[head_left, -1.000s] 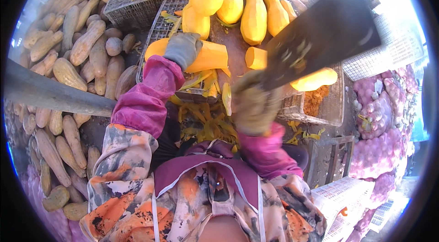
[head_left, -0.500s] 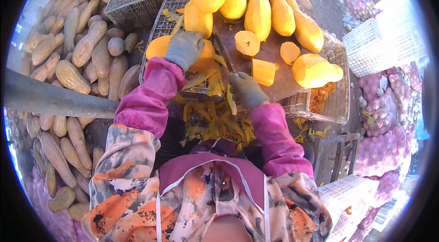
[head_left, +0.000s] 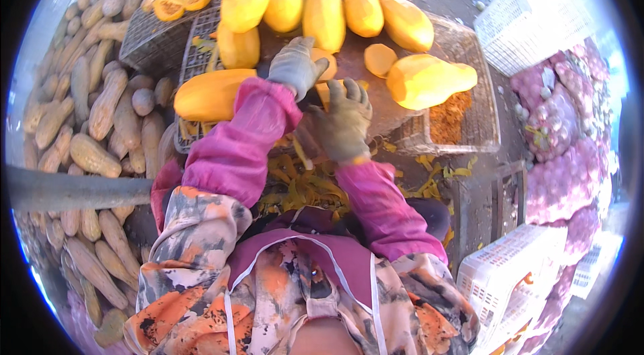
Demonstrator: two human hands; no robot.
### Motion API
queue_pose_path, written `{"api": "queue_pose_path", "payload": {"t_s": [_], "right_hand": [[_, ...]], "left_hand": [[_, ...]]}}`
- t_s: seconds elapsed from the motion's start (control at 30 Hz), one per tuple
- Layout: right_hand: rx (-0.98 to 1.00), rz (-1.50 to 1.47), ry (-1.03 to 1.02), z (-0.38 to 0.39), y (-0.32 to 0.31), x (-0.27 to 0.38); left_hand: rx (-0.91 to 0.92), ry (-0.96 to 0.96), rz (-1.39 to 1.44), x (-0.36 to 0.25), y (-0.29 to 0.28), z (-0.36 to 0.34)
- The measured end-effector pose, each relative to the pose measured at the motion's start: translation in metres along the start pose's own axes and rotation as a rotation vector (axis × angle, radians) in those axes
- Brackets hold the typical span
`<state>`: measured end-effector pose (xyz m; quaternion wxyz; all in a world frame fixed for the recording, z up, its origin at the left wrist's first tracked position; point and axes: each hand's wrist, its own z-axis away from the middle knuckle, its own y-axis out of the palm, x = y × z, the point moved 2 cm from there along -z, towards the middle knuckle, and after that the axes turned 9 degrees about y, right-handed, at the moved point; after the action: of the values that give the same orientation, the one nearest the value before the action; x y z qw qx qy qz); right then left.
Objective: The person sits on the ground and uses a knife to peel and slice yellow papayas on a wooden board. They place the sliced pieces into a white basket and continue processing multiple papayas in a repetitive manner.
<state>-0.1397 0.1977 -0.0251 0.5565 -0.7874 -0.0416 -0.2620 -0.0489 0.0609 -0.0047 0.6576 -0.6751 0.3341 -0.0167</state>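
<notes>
My left hand [head_left: 293, 66], in a grey glove, reaches over the middle of the brown board [head_left: 386, 120], fingers apart beside a cut yellow squash piece [head_left: 326, 64]. Just below it my right hand [head_left: 347, 123], in a dirtier glove, has its fingers spread at another cut piece [head_left: 323, 94], which is partly hidden; whether it touches it I cannot tell. A long peeled squash [head_left: 208, 96] lies left of my hands. A round slice [head_left: 380, 61] and a whole peeled squash [head_left: 429, 83] are to the right. More peeled squashes [head_left: 324, 13] stand along the back.
Piles of unpeeled squash [head_left: 94, 140] fill the left, crossed by a grey bar [head_left: 80, 187]. A crate with orange pulp [head_left: 477, 137] is at right, with white crates [head_left: 503, 33] and pink net sacks [head_left: 557, 180] beyond. Yellow peelings [head_left: 295, 187] lie below the board.
The large blade seen raised in my right hand earlier is down out of clear sight. My left hand has moved right off the long squash; my right hand has opened and risen toward the cut pieces.
</notes>
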Motion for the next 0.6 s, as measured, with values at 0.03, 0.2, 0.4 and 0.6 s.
{"api": "queue_pose_path", "payload": {"t_s": [0.03, 0.2, 0.4, 0.6], "right_hand": [[0.006, 0.087, 0.039, -0.007, 0.004, -0.004], [0.133, 0.031, 0.084, -0.033, 0.019, -0.027], [0.048, -0.975, 0.357, 0.004, -0.02, -0.074], [0.122, -2.482, 0.324, 0.048, -0.069, -0.124]], "left_hand": [[0.105, -0.119, -0.036, -0.008, 0.01, -0.013], [0.397, -0.133, -0.334, -0.007, 0.05, -0.054], [0.273, -0.533, -0.176, 0.015, 0.076, -0.074], [0.312, -0.19, -0.167, 0.046, 0.078, -0.078]]}}
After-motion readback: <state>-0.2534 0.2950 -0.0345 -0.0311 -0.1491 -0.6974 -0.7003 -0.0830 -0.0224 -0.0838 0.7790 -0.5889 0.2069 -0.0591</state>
